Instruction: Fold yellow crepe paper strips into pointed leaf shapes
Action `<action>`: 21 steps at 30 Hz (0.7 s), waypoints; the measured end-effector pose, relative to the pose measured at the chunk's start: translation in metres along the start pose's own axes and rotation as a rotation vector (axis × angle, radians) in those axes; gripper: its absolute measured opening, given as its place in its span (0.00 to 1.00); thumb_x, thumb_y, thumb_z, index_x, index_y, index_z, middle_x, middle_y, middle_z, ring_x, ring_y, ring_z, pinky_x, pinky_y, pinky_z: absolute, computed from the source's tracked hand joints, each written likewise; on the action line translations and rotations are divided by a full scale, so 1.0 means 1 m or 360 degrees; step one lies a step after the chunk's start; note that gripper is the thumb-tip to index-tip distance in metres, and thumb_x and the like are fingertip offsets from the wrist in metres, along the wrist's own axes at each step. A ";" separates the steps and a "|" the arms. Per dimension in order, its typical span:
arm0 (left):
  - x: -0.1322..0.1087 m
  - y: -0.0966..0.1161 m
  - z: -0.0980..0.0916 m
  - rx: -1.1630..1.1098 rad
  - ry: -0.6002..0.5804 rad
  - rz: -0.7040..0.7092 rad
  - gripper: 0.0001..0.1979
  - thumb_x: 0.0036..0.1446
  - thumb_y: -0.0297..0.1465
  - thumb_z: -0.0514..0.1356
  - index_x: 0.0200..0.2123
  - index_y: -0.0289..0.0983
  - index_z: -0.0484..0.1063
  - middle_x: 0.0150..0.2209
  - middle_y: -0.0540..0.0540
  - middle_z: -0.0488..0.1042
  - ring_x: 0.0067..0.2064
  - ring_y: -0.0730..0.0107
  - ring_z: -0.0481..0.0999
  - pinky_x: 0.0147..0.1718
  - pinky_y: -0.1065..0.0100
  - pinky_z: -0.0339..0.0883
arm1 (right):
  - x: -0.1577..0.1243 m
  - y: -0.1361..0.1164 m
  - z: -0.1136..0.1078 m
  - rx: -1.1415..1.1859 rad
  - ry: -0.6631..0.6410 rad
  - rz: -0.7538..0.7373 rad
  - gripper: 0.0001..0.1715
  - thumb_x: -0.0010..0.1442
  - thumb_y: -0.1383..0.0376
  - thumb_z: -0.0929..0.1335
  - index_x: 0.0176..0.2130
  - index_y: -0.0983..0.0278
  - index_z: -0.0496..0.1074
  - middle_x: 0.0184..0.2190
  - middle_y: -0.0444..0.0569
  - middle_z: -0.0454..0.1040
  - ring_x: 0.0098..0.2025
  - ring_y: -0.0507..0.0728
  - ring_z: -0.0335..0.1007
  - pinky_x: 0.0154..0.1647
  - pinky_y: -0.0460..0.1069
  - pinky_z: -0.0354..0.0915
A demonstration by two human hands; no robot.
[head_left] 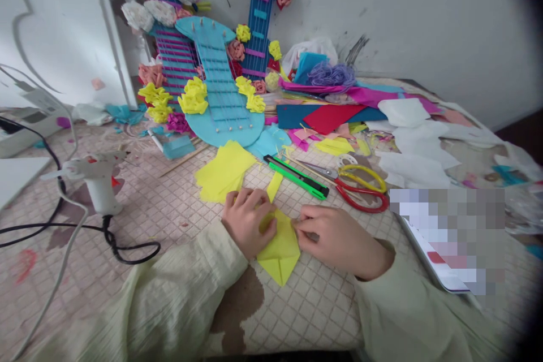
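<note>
A folded sheet of yellow crepe paper lies on the patterned tabletop in front of me, its lower end creased to a point. My left hand curls over its upper left side, thumb on the paper and fingers bent. On the right edge, my right hand pinches the paper between thumb and forefinger. A stack of yellow crepe paper sheets lies just beyond my left hand. Past my right hand are a green utility knife and scissors with red and yellow handles.
A white hot glue gun stands at left with cords around it. Blue paper instruments with paper flowers lean on the wall. Colored paper and purple yarn pile up behind. A blurred-out device lies at right.
</note>
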State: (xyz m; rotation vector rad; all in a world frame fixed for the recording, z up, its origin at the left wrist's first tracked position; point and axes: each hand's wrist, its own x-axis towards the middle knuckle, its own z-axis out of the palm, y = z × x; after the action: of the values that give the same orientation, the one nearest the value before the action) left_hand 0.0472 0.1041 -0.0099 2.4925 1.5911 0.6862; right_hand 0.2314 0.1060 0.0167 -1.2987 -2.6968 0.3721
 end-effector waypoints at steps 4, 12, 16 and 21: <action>0.000 -0.003 0.003 -0.0052 0.0034 0.0019 0.08 0.48 0.33 0.54 0.32 0.43 0.71 0.36 0.49 0.70 0.40 0.62 0.66 0.38 0.56 0.51 | 0.002 0.001 0.001 0.0036 -0.0008 0.0004 0.12 0.50 0.70 0.61 0.18 0.66 0.65 0.21 0.41 0.61 0.24 0.47 0.57 0.25 0.45 0.48; -0.004 -0.007 -0.003 -0.0055 0.0118 0.0036 0.12 0.49 0.32 0.54 0.39 0.43 0.68 0.38 0.48 0.70 0.40 0.63 0.67 0.38 0.59 0.52 | 0.008 0.003 0.000 0.0232 0.0103 0.0023 0.13 0.52 0.69 0.62 0.19 0.66 0.66 0.21 0.42 0.62 0.24 0.47 0.57 0.25 0.45 0.51; -0.005 -0.013 -0.011 0.0006 0.0186 -0.0011 0.12 0.50 0.32 0.54 0.39 0.41 0.69 0.36 0.48 0.71 0.38 0.64 0.67 0.37 0.60 0.54 | 0.014 0.003 0.005 0.0364 0.0285 0.0097 0.12 0.55 0.68 0.61 0.23 0.65 0.69 0.22 0.43 0.64 0.24 0.48 0.58 0.25 0.44 0.54; -0.007 -0.021 -0.013 0.0112 0.0108 -0.0058 0.11 0.48 0.35 0.55 0.36 0.41 0.70 0.33 0.47 0.72 0.36 0.62 0.66 0.35 0.60 0.55 | 0.021 0.002 0.017 0.0509 0.0432 0.0121 0.09 0.55 0.66 0.63 0.35 0.63 0.71 0.31 0.46 0.69 0.30 0.50 0.63 0.30 0.46 0.59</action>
State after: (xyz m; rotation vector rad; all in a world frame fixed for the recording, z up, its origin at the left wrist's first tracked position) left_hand 0.0218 0.1057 -0.0073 2.5076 1.7080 0.7296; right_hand 0.2160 0.1208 0.0000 -1.2563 -2.2598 0.5636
